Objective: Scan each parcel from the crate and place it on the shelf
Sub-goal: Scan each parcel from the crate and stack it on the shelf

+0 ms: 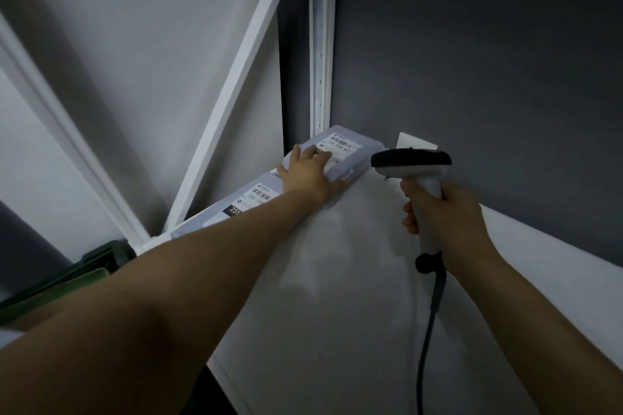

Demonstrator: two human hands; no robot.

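1. I see the left hand (308, 172) spread flat on a parcel (350, 152) at the shelf's (354, 280) 12 o'clock end.
2. A 2nd parcel (249, 199) lies just beside it, toward 9 o'clock.
3. The right hand (445, 216) is wrapped around the scanner (413, 167), head aimed toward 9 o'clock.
4. The green crate (67, 274) sits at 8 o'clock; I cannot tell its contents.

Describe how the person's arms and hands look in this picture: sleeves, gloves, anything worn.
Both forearms are bare up to the frame edge, with no sleeve over them. The left hand and right hand wear no gloves, and no rings, watch or wristband show. A pale strip at the left edge, near the left upper arm, might be a short sleeve, but it is too cropped to tell.
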